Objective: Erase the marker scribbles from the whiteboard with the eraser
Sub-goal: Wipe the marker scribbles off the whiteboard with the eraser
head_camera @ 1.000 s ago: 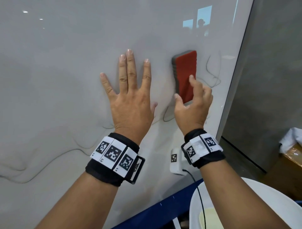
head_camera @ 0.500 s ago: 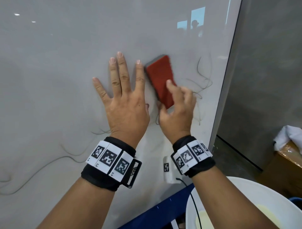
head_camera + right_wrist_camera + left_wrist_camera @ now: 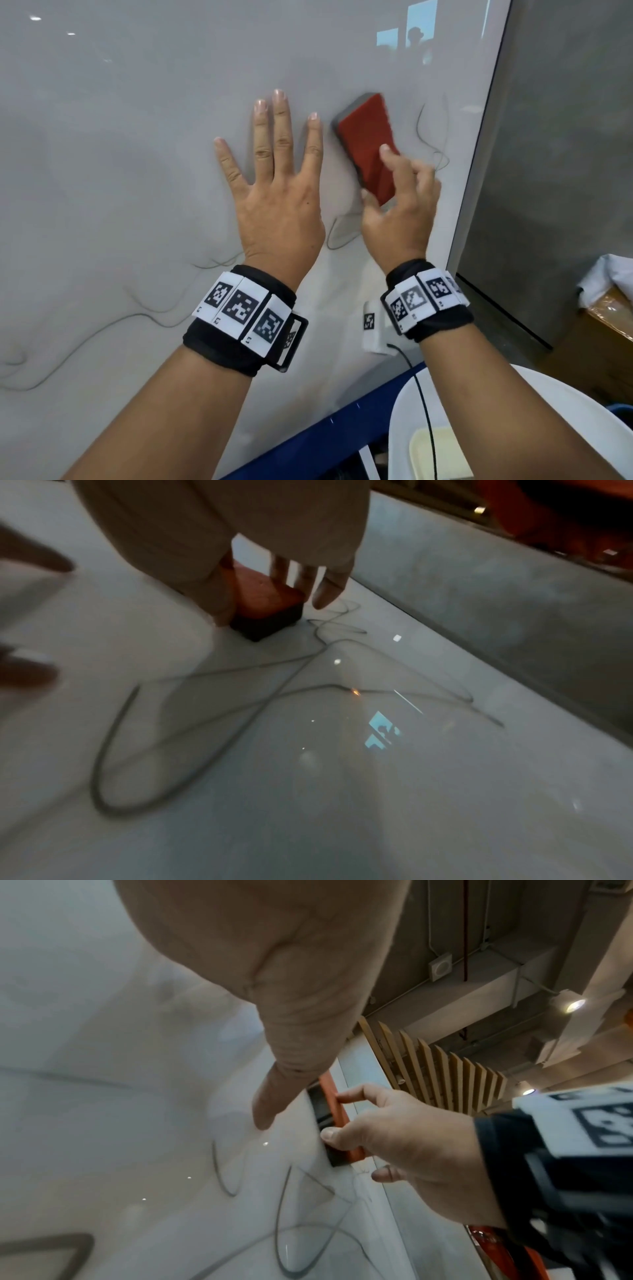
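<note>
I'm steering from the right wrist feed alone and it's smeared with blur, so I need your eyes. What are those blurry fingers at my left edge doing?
Observer: That is the left hand. It lies flat on the whiteboard with straight, spread fingers, beside the eraser and apart from it.
Operator: Is the eraser properly gripped?
Observer: Yes. The left wrist view shows the right hand pinching it, with the thumb on the dark edge and a finger over the red back.
Operator: Anything left to wipe outside my frame?
Observer: A long wavy line runs low on the board, left of the left wrist.
</note>
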Motion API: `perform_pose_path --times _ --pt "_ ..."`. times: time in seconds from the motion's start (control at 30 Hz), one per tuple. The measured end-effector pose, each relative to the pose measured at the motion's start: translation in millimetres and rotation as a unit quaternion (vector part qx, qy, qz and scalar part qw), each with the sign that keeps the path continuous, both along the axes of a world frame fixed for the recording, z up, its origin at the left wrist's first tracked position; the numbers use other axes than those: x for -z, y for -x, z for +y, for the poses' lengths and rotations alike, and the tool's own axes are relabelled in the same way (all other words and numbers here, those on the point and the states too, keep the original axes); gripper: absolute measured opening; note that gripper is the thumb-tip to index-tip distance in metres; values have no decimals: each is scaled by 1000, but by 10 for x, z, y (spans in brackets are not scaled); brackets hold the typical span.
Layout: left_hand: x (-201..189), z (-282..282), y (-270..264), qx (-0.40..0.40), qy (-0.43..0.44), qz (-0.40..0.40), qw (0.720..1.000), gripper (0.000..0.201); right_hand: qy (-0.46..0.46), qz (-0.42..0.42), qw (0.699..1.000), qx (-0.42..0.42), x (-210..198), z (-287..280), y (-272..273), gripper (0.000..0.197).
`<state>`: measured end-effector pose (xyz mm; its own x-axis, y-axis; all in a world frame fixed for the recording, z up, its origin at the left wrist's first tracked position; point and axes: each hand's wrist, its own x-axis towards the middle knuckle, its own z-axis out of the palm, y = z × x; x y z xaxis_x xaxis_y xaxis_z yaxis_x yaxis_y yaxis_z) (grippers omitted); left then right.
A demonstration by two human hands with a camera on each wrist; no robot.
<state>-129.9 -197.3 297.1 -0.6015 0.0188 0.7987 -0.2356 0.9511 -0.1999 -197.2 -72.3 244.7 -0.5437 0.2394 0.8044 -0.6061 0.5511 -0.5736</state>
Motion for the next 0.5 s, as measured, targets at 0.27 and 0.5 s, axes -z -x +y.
perform_pose_path --times 0.27,0.5 --pt "7 3 2 10 -1 9 1000 103 0 8 999 -37 73 -181 -149 60" --pt "-2 20 4 -7 6 -6 1000 107 81 -39 996 15 -105 100 154 61"
